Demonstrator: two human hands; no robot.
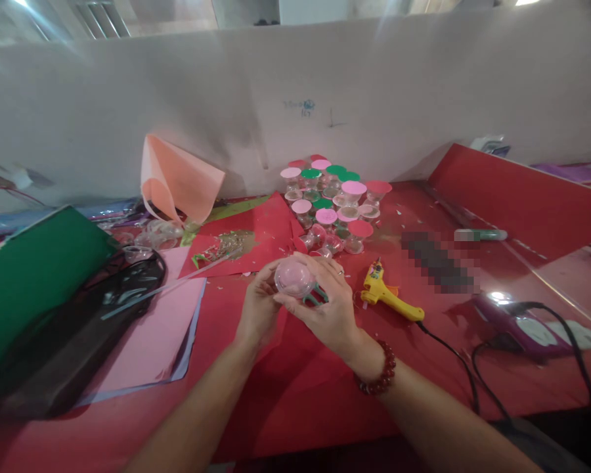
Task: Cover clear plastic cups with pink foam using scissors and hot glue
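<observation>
Both my hands meet over the red table (285,394), holding a small clear plastic dome with a pink disc (294,278). My left hand (257,305) cups it from the left with curled fingers. My right hand (325,302), a red bead bracelet on its wrist, grips it from the right; a small green piece (316,299) shows under its fingers. Just beyond stands a cluster of small clear cups topped with pink, green and red discs (332,200).
A yellow glue gun (387,295) with a black cord lies right of my hands. Green sheet (29,276), black plastic bag (93,315), pink sheets (152,335) and a curled peach sheet (177,180) lie at left. A purple device (517,325) and red board (522,197) are at right.
</observation>
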